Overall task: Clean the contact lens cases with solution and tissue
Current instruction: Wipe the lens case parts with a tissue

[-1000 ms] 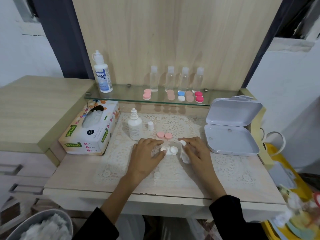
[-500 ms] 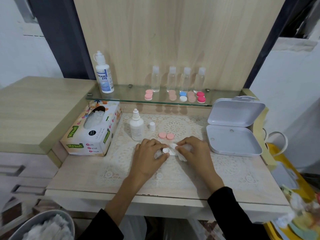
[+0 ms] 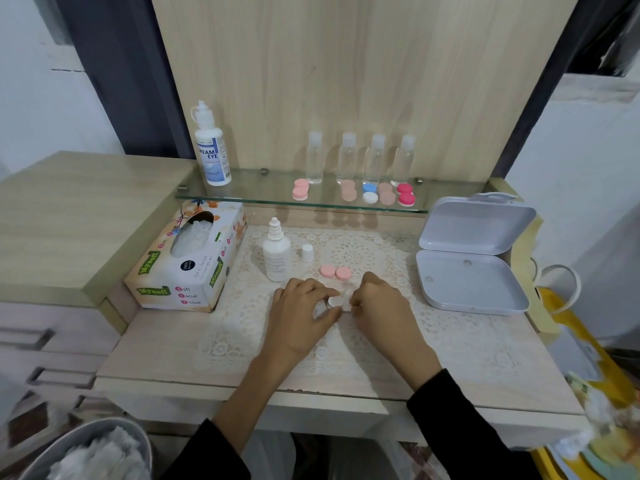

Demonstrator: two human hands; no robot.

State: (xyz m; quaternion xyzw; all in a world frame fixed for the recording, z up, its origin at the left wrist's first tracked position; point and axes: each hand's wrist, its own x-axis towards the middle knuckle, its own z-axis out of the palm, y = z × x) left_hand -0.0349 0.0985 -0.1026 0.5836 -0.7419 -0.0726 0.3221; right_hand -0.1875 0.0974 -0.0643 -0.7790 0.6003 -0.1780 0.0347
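The person's two hands meet over the lace mat (image 3: 457,336) in the middle of the tabletop (image 3: 156,355). The left hand (image 3: 299,318) has its fingers curled round the white lens case (image 3: 334,301), thumb and forefinger gripping the left end, where one round white well shows. The right hand (image 3: 382,306) is curled too, its fingertips pinching the case's right end; a scrap of white shows there (whether it is tissue or part of the case cannot be told). The case sits low between the hands, at or just above the mat.

Just behind the hands two pink caps (image 3: 335,272) lie side by side on the mat. To their left the small solution bottle (image 3: 276,254) stands upright with its nozzle bare, and its white cap (image 3: 307,252) stands just beside it. The tissue box (image 3: 188,265) lies at the left edge of the tabletop, and an open white box (image 3: 471,268) rests at the right with its lid propped up.

On the glass shelf (image 3: 249,195) above stand a large bottle (image 3: 212,147), four small clear bottles (image 3: 360,159) in a row and, in front of them, several coloured lens cases (image 3: 370,194). A bin (image 3: 138,441) with crumpled tissue sits at the lower left.
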